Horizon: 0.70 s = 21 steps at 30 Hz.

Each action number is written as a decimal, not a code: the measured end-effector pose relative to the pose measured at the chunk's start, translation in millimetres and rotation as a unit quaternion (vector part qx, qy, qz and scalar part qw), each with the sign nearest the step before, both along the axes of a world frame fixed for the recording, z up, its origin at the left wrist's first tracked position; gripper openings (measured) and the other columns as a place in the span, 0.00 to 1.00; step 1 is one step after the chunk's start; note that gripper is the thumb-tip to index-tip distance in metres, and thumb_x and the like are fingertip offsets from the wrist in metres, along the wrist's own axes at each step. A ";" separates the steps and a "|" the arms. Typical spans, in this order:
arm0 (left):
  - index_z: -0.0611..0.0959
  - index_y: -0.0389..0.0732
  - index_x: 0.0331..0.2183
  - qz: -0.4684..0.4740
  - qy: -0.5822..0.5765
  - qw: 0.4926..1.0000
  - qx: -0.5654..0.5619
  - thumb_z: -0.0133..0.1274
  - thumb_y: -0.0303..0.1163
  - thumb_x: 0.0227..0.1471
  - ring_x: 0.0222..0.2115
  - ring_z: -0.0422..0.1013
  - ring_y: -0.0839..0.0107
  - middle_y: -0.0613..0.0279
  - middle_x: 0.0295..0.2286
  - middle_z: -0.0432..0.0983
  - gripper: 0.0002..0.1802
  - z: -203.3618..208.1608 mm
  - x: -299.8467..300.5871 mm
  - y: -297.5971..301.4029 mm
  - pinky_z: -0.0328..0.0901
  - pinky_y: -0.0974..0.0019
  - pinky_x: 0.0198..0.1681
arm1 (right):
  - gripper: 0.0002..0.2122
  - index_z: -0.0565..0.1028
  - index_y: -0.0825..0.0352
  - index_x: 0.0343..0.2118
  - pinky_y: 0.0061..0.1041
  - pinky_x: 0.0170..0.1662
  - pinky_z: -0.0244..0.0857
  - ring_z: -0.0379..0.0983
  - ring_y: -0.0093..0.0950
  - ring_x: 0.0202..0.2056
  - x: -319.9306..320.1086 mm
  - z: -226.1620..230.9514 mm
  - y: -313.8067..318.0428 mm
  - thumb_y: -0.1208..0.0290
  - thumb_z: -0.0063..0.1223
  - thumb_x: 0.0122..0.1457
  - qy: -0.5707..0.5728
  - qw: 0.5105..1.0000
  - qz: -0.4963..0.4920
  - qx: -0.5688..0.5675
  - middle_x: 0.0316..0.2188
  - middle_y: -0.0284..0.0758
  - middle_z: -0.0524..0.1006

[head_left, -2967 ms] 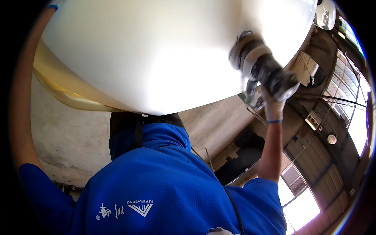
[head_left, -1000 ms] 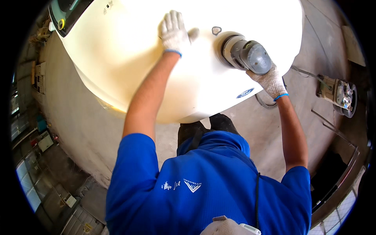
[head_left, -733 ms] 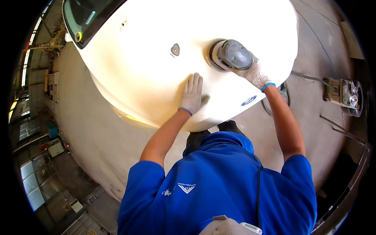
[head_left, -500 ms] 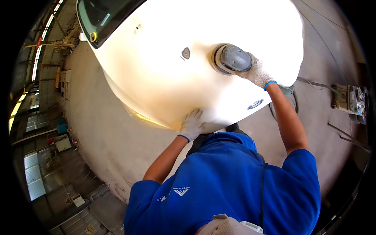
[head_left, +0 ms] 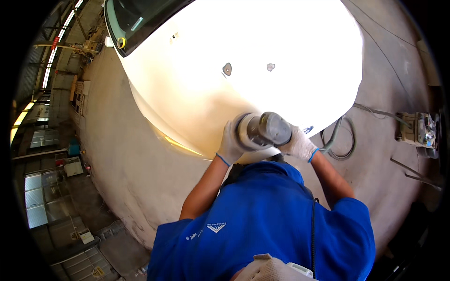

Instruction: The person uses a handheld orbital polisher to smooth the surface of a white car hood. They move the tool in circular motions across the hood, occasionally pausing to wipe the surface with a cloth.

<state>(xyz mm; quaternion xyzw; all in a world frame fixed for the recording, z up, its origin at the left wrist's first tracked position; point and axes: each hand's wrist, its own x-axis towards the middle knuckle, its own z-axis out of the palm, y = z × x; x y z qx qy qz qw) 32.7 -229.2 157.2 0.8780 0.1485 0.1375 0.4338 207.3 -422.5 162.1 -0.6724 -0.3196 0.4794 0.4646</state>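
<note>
A dusty grey orbital sander (head_left: 275, 128) is at the front edge of a white car hood (head_left: 187, 89). My right hand (head_left: 299, 143), in a pale knit glove with a blue cuff, grips the sander's body from the right. My left hand (head_left: 228, 145), gloved the same way, cups the rim of the round pad from the left; its thumb side is partly hidden. The sander looks tilted, with its pad toward my left hand. Farther up the hood are two small sanded patches, one (head_left: 227, 69) left and one (head_left: 271, 67) right. The oval badge (head_left: 308, 129) is partly covered.
A grey-green hose (head_left: 333, 134) loops on the floor right of the car. Beyond it stands a wheeled machine (head_left: 415, 129) with things on top. A yellow tape roll (head_left: 122, 43) rests by the windshield. Shelving and boxes (head_left: 72, 166) line the left side.
My right hand has brought the sander back from mid-hood to the front edge, uncovering the right patch. My left hand has gone from lying flat on the hood to the sander's pad.
</note>
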 end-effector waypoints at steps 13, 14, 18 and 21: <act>0.56 0.46 0.69 -0.038 0.029 0.960 -0.275 0.61 0.49 0.57 0.66 0.54 0.60 0.54 0.66 0.55 0.48 -13.1 -7.6 -31.8 0.53 0.53 0.69 | 0.29 0.73 0.71 0.52 0.30 0.50 0.72 0.79 0.32 0.44 -7.7 40.2 -17.9 0.72 0.69 0.45 -0.025 0.985 -0.005 0.170 0.42 0.43 0.81; 0.59 0.46 0.68 -0.044 0.069 0.993 0.089 0.63 0.49 0.54 0.65 0.55 0.60 0.55 0.64 0.58 0.48 -25.1 -19.6 -40.0 0.53 0.54 0.68 | 0.30 0.72 0.71 0.52 0.31 0.50 0.72 0.78 0.33 0.44 -9.8 41.0 -17.6 0.73 0.69 0.44 -0.028 0.984 0.005 0.175 0.42 0.44 0.80; 0.67 0.44 0.63 -0.030 -0.008 0.980 -0.198 0.54 0.48 0.59 0.62 0.61 0.57 0.55 0.60 0.66 0.35 -3.1 -31.7 -7.6 0.55 0.54 0.67 | 0.31 0.71 0.73 0.54 0.33 0.51 0.72 0.78 0.36 0.45 -20.0 40.1 1.3 0.74 0.68 0.44 -0.090 0.983 0.039 0.154 0.43 0.45 0.80; 0.65 0.39 0.64 0.051 -0.132 0.710 -0.690 0.33 0.59 0.66 0.63 0.60 0.59 0.53 0.62 0.64 0.39 32.8 -40.1 23.9 0.53 0.55 0.68 | 0.33 0.70 0.72 0.56 0.33 0.53 0.71 0.78 0.36 0.48 -21.5 31.1 15.3 0.72 0.69 0.44 -0.054 0.993 0.037 0.097 0.45 0.47 0.80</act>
